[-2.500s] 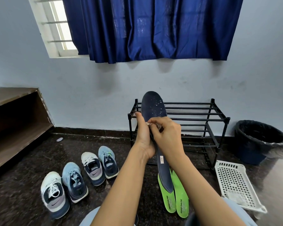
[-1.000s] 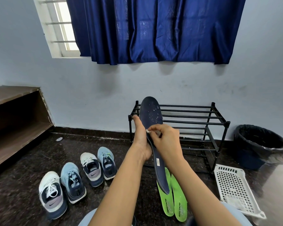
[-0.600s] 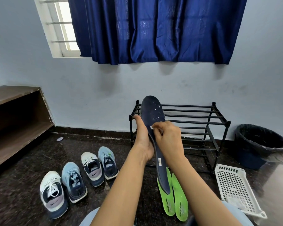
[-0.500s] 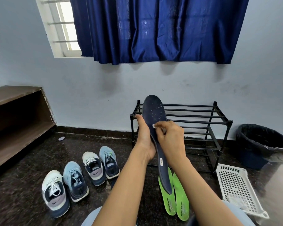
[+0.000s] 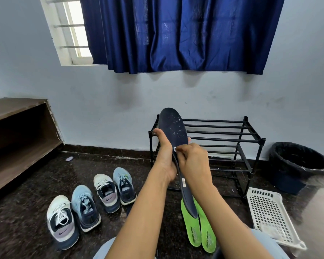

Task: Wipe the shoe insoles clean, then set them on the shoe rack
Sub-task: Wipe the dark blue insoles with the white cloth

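- The navy insole stood nearly upright in front of the person, as it had half a second before. Its toe was up and in front of the left end of the shoe rack, and its heel hung over the green insoles on the floor.
- The left hand kept its grip from behind. The thumb lay up along the insole's left edge and the fingertips showed past the right edge.
- The right hand was curled, pinching a small white scrap against the face of the insole. The pinch had slid slightly lower than a moment earlier, just below the band of white specks. What the scrap was could not be told.
- The specks on the forepart looked unchanged.
- The rack's two tiers of bars carried nothing and stood against the wall.
- To the right of the rack was a dark bin, and near it a white perforated basket lay tilted on the floor.
- Four shoes sat in a loose row to the left, well apart from the green insoles.
- A strip of dark floor lay open between the shoes and the wall.
- A wooden shelf closed off the far left.
- Overhead hung a blue curtain, beside a barred window.
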The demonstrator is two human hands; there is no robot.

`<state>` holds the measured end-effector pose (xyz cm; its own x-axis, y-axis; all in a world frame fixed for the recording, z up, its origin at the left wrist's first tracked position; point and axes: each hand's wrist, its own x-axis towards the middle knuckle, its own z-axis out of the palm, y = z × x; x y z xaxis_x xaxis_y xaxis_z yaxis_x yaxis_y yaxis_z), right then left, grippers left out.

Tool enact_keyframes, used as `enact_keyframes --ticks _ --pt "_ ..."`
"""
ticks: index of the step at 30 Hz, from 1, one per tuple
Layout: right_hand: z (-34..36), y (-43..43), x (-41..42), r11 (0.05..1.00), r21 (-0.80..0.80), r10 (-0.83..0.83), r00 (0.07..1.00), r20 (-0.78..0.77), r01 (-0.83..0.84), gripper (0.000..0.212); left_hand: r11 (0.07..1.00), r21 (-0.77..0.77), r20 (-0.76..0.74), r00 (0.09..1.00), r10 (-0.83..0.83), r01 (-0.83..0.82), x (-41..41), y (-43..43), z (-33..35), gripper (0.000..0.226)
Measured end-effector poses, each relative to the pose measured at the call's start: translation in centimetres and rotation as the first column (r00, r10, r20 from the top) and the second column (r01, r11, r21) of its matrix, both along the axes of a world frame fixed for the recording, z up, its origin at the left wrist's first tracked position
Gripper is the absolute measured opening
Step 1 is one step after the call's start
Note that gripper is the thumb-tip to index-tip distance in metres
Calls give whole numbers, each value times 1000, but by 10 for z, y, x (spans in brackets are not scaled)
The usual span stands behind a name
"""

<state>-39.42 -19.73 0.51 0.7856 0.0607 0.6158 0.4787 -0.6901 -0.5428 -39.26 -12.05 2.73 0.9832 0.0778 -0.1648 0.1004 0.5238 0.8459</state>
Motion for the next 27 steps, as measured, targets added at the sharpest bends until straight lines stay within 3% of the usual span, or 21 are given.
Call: enact_keyframes --ticks 7,12,17,22,27 --pt "8 -12 18 991 74 -116 993 37 113 17 997 -31 -4 997 -75 74 -8 -7 2 93" --pt "-1 -10 6 999 9 -41 998 -48 42 19 997 -36 -13 997 -72 72 -3 -1 3 105" --pt "7 -14 17 977 173 -129 992 9 125 17 996 -37 5 997 -80 80 -8 -7 3 92" --pt "2 0 5 994 109 -11 998 58 4 15 998 -53 -3 999 -39 38 -6 -2 3 91" --pt "8 -11 19 970 191 -156 988 13 151 18 995 -60 -6 997 -77 76 -6 -9 1 90"
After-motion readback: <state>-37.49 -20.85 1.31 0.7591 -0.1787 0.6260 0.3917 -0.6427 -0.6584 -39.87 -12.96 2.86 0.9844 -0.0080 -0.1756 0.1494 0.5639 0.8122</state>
